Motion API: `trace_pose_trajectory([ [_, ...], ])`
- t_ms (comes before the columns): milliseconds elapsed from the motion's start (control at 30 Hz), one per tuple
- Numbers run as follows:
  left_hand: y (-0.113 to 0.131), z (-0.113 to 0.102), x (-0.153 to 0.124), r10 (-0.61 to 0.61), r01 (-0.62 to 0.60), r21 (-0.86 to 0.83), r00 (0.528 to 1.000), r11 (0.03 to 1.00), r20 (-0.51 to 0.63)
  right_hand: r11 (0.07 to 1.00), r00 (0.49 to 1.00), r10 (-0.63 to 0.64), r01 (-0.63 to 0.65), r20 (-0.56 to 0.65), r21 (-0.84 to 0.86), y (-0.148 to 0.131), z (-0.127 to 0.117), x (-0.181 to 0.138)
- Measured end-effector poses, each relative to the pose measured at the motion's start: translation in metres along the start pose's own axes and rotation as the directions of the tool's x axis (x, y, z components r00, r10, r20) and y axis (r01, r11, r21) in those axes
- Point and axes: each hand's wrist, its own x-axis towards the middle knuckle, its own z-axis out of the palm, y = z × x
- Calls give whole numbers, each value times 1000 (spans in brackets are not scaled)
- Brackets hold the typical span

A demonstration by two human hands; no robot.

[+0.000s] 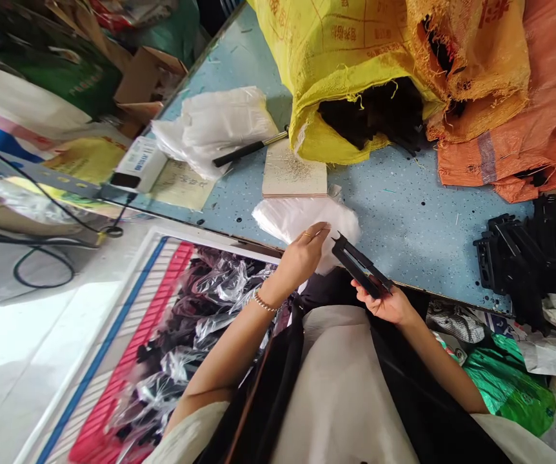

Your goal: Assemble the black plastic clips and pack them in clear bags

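My right hand (388, 303) is closed round a flat black plastic frame part (360, 265), held tilted just above the near edge of the blue table (404, 212). My left hand (304, 252) pinches the top of a stack of clear plastic bags (302, 216) lying on the table edge. A bracelet sits on the left wrist.
A pile of the same black parts (524, 258) lies at the right. A yellow woven sack (350, 71) and an orange one (539, 103) hold more. A notepad (293, 171), a pen (249, 149) and white bags (220, 125) lie farther back. A striped sack of bagged parts (176, 335) stands at my left.
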Motion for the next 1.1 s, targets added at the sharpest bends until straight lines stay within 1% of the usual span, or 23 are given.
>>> trace_pose_trajectory([
  [67,14,6,-2,52,-54,-67,998,996,-28,999,999,-28,29,24,-37,1,7,8],
  [100,22,9,-5,98,-101,-96,995,990,-36,992,997,-82,82,3,-95,1,11,14],
  [133,32,12,-8,157,-160,-126,987,979,-32,966,983,-178,165,-47,-196,2,14,19],
  [167,42,15,-12,225,-225,-158,974,962,-16,909,947,-304,255,-104,-328,2,16,24],
  [233,58,19,-19,334,-316,-227,941,921,46,726,817,-551,371,-169,-579,3,20,29],
  [267,64,20,-23,353,-323,-255,932,911,81,646,756,-632,390,-173,-656,3,21,28],
  [300,68,19,-25,349,-308,-277,931,910,112,584,714,-681,393,-165,-710,3,22,24],
  [333,70,17,-27,337,-287,-295,932,911,132,532,694,-706,388,-141,-753,3,23,19],
  [400,73,10,-30,333,-269,-328,930,906,157,400,685,-727,368,-46,-839,4,26,5],
  [467,76,-2,-33,378,-299,-355,908,886,178,251,699,-710,364,86,-897,5,30,-7],
  [500,79,-9,-35,397,-316,-351,898,881,188,206,711,-689,376,139,-904,6,33,-10],
  [567,87,-24,-40,389,-324,-299,901,898,192,197,741,-643,407,196,-892,9,42,-12],
  [600,91,-32,-44,369,-317,-263,912,911,180,213,766,-606,416,215,-884,11,47,-11],
  [667,96,-49,-56,294,-260,-214,945,942,146,284,849,-470,405,242,-869,14,56,-7],
  [733,91,-68,-71,171,-138,-234,977,962,129,381,922,-294,356,253,-853,15,61,-4],
  [767,82,-77,-79,87,-52,-245,987,968,136,419,939,-245,328,243,-846,15,61,-3],
  [833,50,-93,-99,-120,153,-203,979,967,166,461,946,-261,297,192,-836,11,58,-4],
  [867,26,-98,-109,-234,260,-138,955,956,183,469,937,-312,296,157,-832,8,55,-4],
  [900,-1,-101,-119,-351,366,-44,916,930,192,477,922,-370,298,119,-827,5,52,-4],
  [933,-32,-102,-128,-478,475,65,855,877,199,488,904,-418,302,84,-819,2,48,-4],
  [967,-63,-101,-136,-598,572,177,773,801,210,505,889,-454,307,54,-807,-1,46,-4],
  [1033,-121,-96,-147,-807,718,373,550,588,215,543,871,-491,317,12,-777,-4,42,-3],
  [1100,-163,-87,-151,-872,760,429,449,488,196,572,868,-497,317,-12,-756,-5,41,-2],
])
